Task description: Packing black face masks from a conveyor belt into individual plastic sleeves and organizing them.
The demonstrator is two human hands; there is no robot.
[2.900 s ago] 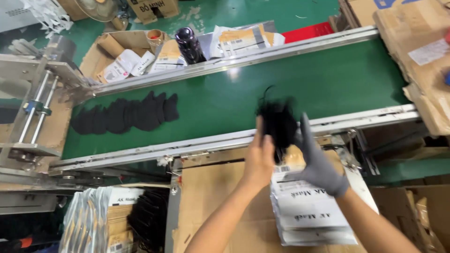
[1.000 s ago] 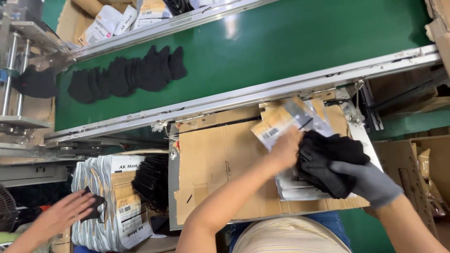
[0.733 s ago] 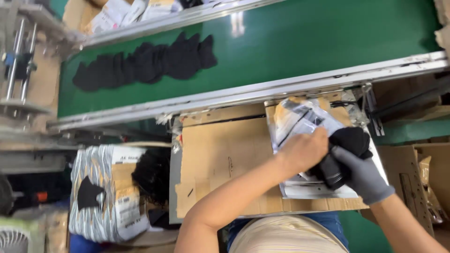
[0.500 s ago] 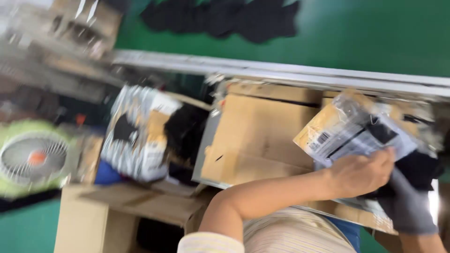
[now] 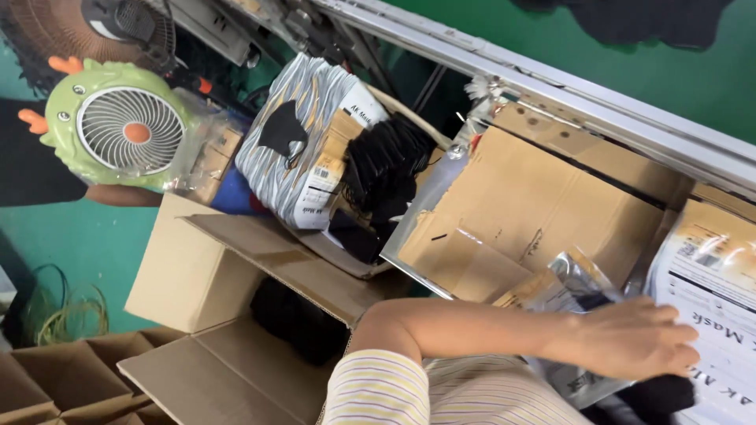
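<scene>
**Left hand pressing a clear pouch on a cardboard-covered bench**

The left hand [image 5: 634,338] lies palm-down with fingers spread on a clear plastic pouch [image 5: 571,283], its grip flat and closed on nothing. The pouch lies on the cardboard sheet [image 5: 535,205] that covers the bench, just beside a stack of printed white packets [image 5: 713,275]. The right hand is out of view. Beyond the cardboard sheet's far edge runs a green conveyor belt [image 5: 677,71]. Left of the sheet stand a bundle of striped packets [image 5: 303,142], black masks [image 5: 386,169] and a green fan [image 5: 126,126].
</scene>
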